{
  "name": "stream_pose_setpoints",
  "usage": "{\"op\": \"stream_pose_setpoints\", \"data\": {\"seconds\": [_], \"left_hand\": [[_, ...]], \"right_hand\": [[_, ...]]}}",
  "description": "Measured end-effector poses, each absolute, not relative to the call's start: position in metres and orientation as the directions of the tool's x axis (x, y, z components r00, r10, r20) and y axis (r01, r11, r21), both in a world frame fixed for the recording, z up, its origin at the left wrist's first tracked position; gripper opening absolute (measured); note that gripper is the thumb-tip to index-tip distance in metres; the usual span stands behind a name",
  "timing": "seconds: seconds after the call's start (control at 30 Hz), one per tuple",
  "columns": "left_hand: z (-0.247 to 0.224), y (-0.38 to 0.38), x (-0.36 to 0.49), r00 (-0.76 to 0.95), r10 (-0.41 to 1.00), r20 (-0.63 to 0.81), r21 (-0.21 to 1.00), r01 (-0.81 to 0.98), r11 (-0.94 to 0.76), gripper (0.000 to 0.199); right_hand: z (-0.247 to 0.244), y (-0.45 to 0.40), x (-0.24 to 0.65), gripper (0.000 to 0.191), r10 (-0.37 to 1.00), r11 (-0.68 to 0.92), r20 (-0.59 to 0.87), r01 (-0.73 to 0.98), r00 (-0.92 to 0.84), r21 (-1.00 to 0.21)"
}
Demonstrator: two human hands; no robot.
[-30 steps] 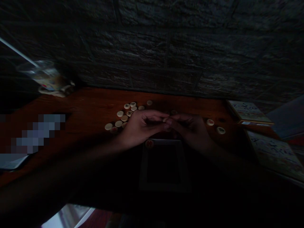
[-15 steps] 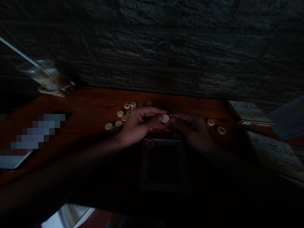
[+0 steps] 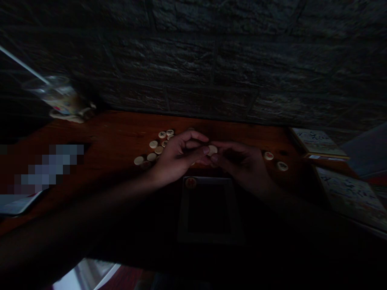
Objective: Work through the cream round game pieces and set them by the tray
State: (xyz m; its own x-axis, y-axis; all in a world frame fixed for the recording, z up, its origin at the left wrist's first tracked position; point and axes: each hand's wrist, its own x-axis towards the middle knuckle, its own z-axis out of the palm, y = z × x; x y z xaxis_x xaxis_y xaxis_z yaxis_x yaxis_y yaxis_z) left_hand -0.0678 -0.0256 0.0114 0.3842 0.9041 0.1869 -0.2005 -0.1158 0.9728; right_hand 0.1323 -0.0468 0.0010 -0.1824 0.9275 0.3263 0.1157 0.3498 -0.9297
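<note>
Sitting nearest on the wooden tabletop (image 3: 117, 135), a dark rectangular frame (image 3: 236, 217) bears a red-marked disc (image 3: 190, 183) at its far left corner. Just beyond, the left hand (image 3: 183, 155) and right hand (image 3: 242, 159) come together, pinching one pale disc (image 3: 213, 151) between them. A cluster of loose discs (image 3: 151, 157), partly hidden, lies beside the left hand; two more discs (image 3: 269, 156) lie right of the right hand, near two flat boxes (image 3: 320, 143). Farther back, at left, stands a plastic cup (image 3: 62, 98) holding a straw (image 3: 24, 64).
</note>
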Motion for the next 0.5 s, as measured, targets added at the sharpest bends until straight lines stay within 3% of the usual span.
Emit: {"op": "stream_pose_setpoints", "data": {"seconds": [0.5], "left_hand": [[0.0098,-0.0283,-0.0670,0.374,0.890,0.261,0.965,-0.130,-0.228,0.026]], "right_hand": [[-0.0015,-0.0455,0.1345,0.016,0.942,0.299,0.277,0.098,-0.190,-0.949]]}}
